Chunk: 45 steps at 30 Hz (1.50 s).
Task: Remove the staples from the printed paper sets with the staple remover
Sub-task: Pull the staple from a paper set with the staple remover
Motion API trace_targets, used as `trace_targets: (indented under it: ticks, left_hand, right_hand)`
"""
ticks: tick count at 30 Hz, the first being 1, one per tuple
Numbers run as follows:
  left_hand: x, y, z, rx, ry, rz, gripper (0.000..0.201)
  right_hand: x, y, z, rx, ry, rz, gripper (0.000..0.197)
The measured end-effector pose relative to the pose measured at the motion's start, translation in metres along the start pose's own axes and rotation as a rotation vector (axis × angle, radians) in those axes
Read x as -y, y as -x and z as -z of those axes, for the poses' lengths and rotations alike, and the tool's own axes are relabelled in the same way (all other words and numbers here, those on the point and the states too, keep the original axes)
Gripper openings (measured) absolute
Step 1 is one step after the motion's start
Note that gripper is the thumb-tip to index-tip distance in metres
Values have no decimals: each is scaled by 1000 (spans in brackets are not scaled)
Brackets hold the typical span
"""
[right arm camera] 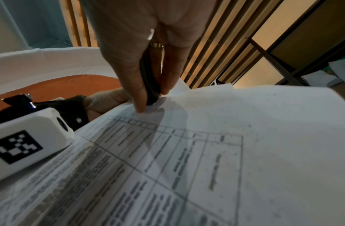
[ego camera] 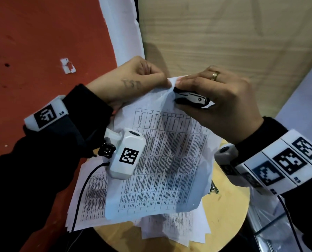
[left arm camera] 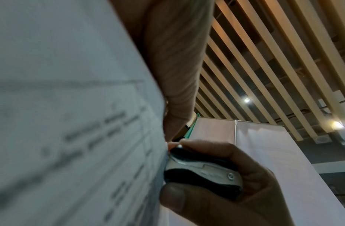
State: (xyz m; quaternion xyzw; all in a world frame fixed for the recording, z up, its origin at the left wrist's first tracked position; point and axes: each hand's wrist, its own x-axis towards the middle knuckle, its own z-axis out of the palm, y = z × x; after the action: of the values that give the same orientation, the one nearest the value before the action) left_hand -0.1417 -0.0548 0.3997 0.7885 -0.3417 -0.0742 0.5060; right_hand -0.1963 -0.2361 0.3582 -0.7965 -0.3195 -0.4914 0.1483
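Crowding round stool (ego camera: pixel 229 211): loose printed sheets (ego camera: pixel 89 202).

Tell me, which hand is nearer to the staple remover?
Right. The right hand grips the staple remover at the corner of the printed paper set. The left hand pinches that corner just beside the tool.

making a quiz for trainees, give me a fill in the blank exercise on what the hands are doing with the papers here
1. The black and silver metal staple remover is gripped by the ____ hand.
2. The left hand pinches the top ____ of the white printed paper set.
3. The ring finger of the right hand wears a gold ____.
4. The loose printed sheets lie on a round ____ table.

Missing words: right; corner; ring; wooden
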Motion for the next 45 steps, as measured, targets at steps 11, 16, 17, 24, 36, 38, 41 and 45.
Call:
trace_targets:
  ticks: [11, 16, 17, 24, 36, 38, 41, 45]
  left_hand:
    - [1, 2, 2, -5, 67, -60, 26]
    - [1, 5, 2, -8, 103, -30, 21]
    - [2, 5, 2, -16, 110, -29, 22]
    - [7, 4, -5, -103, 34, -58, 21]
    - [41, -5, 11, -271, -195, -32, 30]
    - [42, -7, 12, -257, -193, -49, 22]
    - [41, -5, 18, -222, -162, -63, 12]
    - [35, -1, 29, -82, -124, -55, 11]
  right_hand:
    - [4, 0, 0, -48, -168, -197, 26]
    - [6, 1, -3, -97, -191, -255, 26]
    - [6, 1, -4, -104, -198, -264, 26]
    - [11, 3, -12, -113, -13, -167, 19]
    - [-23, 49, -28, 257, -87, -735, 32]
    - [-34, 58, -33, 370, -254, -898, 40]
    - [-44, 60, -36, 276, -521, -993, 50]
    - [-45, 57, -37, 296, -978, -1083, 55]
